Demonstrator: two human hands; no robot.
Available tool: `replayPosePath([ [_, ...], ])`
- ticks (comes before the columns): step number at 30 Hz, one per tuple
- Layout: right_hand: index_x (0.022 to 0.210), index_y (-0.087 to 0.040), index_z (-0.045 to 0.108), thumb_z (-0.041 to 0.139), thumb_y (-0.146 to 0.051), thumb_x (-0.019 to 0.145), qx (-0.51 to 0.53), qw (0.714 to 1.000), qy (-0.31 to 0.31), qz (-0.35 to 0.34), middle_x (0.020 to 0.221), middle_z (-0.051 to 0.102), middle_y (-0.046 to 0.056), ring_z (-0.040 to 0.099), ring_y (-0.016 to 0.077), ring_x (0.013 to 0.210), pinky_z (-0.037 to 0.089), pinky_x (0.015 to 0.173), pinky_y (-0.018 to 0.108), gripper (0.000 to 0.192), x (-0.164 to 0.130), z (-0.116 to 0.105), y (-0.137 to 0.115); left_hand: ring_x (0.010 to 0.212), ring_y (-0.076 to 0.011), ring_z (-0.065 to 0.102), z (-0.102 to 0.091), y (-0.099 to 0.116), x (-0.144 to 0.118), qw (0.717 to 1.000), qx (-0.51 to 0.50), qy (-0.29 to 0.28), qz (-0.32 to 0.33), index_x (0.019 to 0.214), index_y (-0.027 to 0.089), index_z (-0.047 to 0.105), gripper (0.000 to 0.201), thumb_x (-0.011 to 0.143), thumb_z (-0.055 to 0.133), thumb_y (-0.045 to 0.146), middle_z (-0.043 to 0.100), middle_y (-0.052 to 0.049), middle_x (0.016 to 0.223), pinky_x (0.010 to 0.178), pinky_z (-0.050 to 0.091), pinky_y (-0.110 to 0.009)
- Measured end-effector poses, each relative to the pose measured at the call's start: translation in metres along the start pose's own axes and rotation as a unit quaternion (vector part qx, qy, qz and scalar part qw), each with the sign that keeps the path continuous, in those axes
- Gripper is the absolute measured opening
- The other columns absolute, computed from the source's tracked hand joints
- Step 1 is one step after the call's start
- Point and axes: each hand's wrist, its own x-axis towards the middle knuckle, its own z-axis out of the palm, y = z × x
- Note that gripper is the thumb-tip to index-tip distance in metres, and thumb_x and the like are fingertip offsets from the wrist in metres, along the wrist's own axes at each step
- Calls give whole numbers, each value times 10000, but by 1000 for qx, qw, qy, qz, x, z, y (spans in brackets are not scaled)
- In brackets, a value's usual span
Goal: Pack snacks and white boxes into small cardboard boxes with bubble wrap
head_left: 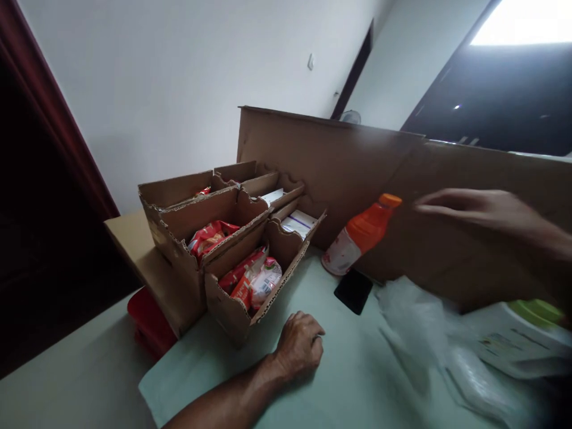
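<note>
The left hand [300,344] rests on the worktop [348,375] with its fingers curled shut on nothing, while the right hand [480,213] reaches, fingers stretched open and empty, just beside the leaning orange bottle [360,235].

Your right hand [482,217]: motion-blurred, wrist cut by frame edge | plastic bag [429,333]: smeared, contents unreadable | orange bottle [357,238]: label too small to read | green lid [538,310]: mostly hidden.
</note>
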Motion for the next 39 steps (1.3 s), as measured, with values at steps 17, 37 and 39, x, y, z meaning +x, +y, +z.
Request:
replayPosePath([
  [17, 1062, -139, 766, 654, -95, 748, -30, 915, -364, -170, 951, 763, 58, 668, 188, 842, 468, 684, 253, 336, 203, 152, -202, 1026, -252, 612, 15, -11, 2, 997, -45, -28, -52, 1001, 164, 723, 281, 772, 564, 137, 731, -89, 1031, 978, 447, -424],
  [37, 1200, -155, 641, 634, -382, 971, 12, 932, -339, -124, 1205, 661, 77, 666, 223, 1034, 577, 883, 422, 322, 188, 171, -210, 946, -228, 625, 9, -8, 5, 999, -12, 14, -40, 945, 162, 720, 261, 766, 542, 96, 727, -84, 952, 931, 471, -393],
  [39, 1153, -157, 656, 644, -364, 965, 29, 941, -317, -112, 1153, 677, 69, 671, 203, 994, 577, 859, 402, 280, 188, 172, -209, 949, -227, 626, 9, -8, 5, 999, -17, 15, -44, 946, 164, 726, 275, 757, 541, 89, 730, -82, 954, 936, 470, -392],
])
